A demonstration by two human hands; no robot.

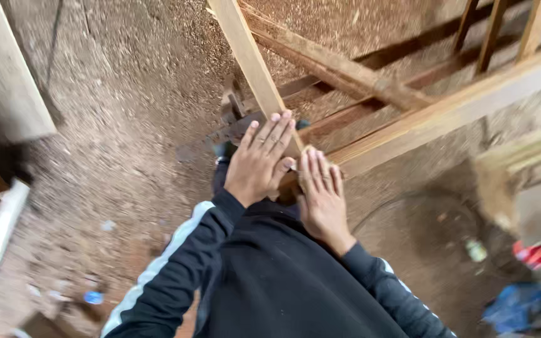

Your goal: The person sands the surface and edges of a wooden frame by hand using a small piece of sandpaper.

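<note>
Wooden rail (255, 69), left hand (259, 159) flat (fingers spread), right hand (322, 191) beside

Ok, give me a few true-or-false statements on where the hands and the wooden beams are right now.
1. Both hands lie flat on wood. True: the left hand and the right hand press palm down where the wooden beams meet.
2. The right hand grips a hammer. False: it holds no tool, fingers spread on the wood.
3. The floor is covered in sawdust. True.
4. The sleeves are plain red. False: they are dark with a white stripe.
</note>
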